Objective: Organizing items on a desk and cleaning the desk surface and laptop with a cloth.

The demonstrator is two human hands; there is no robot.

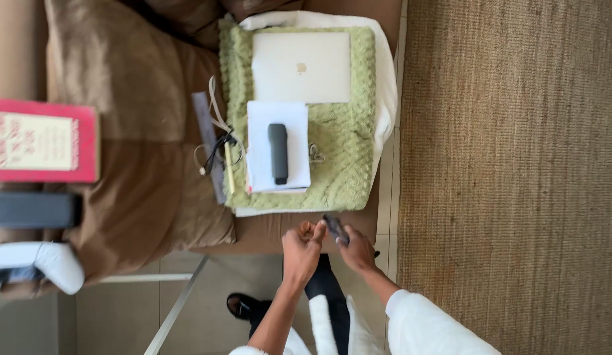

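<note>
The right hand [357, 252] pinches a small dark flat object [335, 229], a slim device or case of some kind, too blurred to name more closely. It sits between the fingers at the near edge of the brown couch seat [148, 131], just short of the green textured blanket [349, 164]. Its long axis runs diagonally, the far end pointing up and left toward the blanket, the near end buried in the hand. The left hand [304, 248] is close beside it with its grip curled loosely together, fingertips near the object but seemingly holding nothing; I cannot tell whether they touch it.

I judge the step in hand to be working the object between both hands above the seat edge. A next move would call for a steady pinch from the right hand while the left takes the free end.

On the blanket lie a closed silver laptop [301, 67], and a white notepad [278, 146] with a dark remote [278, 153] on it, lengthwise
</note>
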